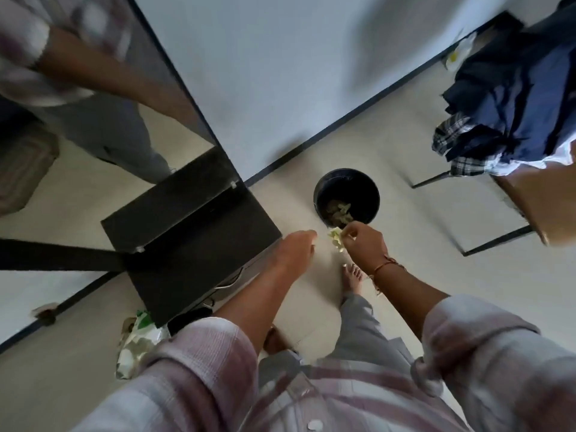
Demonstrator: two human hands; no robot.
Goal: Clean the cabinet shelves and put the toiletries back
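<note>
Scraps (336, 240) are pinched by the right hand (364, 244) at the rim of the black bin (343, 182); the left hand (296, 247) is held open near the dark cabinet (193, 232). Release is best made squarely over the mouth.

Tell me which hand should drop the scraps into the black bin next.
Right. The right hand pinches the pale yellow scraps beside the near rim of the black bin, so it probably only needs to move over and let go. The left hand is open, empty and farther from it.
</note>
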